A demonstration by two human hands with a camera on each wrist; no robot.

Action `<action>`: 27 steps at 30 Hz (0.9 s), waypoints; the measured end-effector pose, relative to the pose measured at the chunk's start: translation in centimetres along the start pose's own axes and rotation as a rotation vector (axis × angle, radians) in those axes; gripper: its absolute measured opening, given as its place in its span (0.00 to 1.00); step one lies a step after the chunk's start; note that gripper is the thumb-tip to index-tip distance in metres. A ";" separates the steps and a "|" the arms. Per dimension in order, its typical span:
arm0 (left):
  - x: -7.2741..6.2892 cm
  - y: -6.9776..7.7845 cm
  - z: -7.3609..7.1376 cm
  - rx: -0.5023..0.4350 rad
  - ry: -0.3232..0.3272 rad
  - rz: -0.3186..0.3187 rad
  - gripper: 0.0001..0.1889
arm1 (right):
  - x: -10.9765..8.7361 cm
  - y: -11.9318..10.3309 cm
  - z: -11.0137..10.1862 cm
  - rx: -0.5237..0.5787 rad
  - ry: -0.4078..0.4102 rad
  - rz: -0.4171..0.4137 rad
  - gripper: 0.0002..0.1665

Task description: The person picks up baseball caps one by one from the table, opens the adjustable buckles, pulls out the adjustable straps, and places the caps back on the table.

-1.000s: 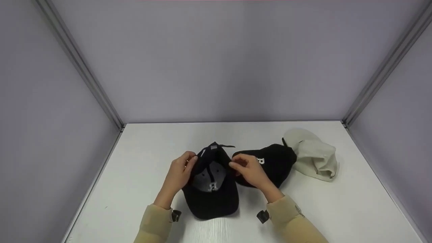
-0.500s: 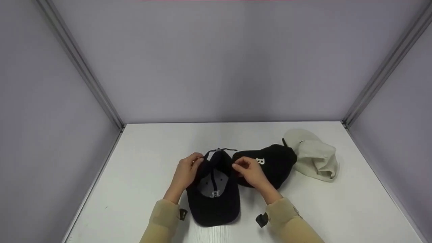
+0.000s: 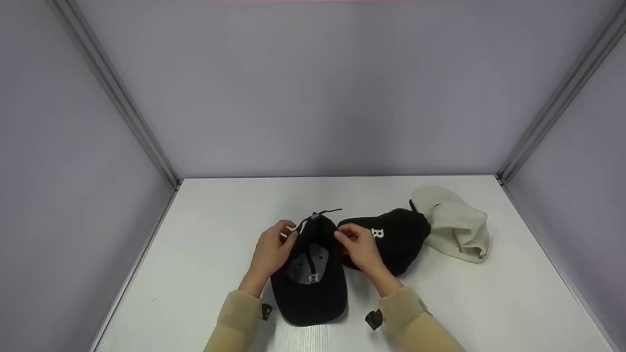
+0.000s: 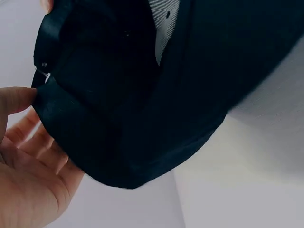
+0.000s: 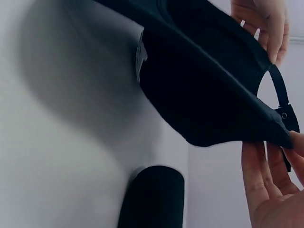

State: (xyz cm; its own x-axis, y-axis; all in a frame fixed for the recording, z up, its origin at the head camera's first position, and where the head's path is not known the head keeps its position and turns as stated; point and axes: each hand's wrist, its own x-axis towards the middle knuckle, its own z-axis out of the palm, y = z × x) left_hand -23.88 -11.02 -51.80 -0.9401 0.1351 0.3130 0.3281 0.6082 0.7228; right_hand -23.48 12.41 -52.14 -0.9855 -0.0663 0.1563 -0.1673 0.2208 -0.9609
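A black baseball cap (image 3: 310,305) is held with its inside upward and its brim toward the person. My left hand (image 3: 270,248) pinches the rear edge of the cap at its left side, thumb on the inner face in the left wrist view, fingers (image 4: 35,137) behind the cloth. Opposite it, my right hand (image 3: 362,247) pinches the rear edge on the right between thumb and fingers (image 5: 266,171). The adjusting strap (image 5: 279,85) with its buckle bridges the back opening, its loose end pointing right. In the right wrist view the cap is raised off the table.
A second black cap (image 3: 403,239) with a white letter lies just right of the held one, partly behind my right hand. It overlaps a beige cap (image 3: 459,227) farther right. Grey panels (image 3: 332,88) wall in the white table (image 3: 210,210) at the back and sides.
The held cap and my left hand have shifted slightly right. The cap dipped toward the person, then rose a little. Both hands keep their hold; the other caps have stayed put.
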 end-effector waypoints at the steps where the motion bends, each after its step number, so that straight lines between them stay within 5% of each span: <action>1: 0.0 0.2 -0.1 0.017 0.011 -0.005 0.10 | -0.1 -0.2 0.1 -0.007 0.004 -0.026 0.10; 8: 1.4 2.6 -0.7 0.066 0.056 0.033 0.16 | -0.1 -0.1 0.9 -0.113 0.069 -0.183 0.05; 19: 4.8 4.5 -0.5 0.006 -0.222 -0.023 0.22 | -0.1 -0.3 1.1 -0.190 0.134 -0.287 0.04; 27: 5.5 4.6 0.8 -0.041 -0.288 0.040 0.20 | -0.1 -0.2 1.1 -0.239 0.129 -0.331 0.04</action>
State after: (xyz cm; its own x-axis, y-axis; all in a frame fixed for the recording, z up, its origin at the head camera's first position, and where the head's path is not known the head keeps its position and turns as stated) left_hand -27.61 -6.82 -47.21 -0.9120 0.3783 0.1587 0.3638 0.5668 0.7392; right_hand -23.30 11.26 -52.22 -0.8707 -0.0522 0.4891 -0.4619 0.4288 -0.7764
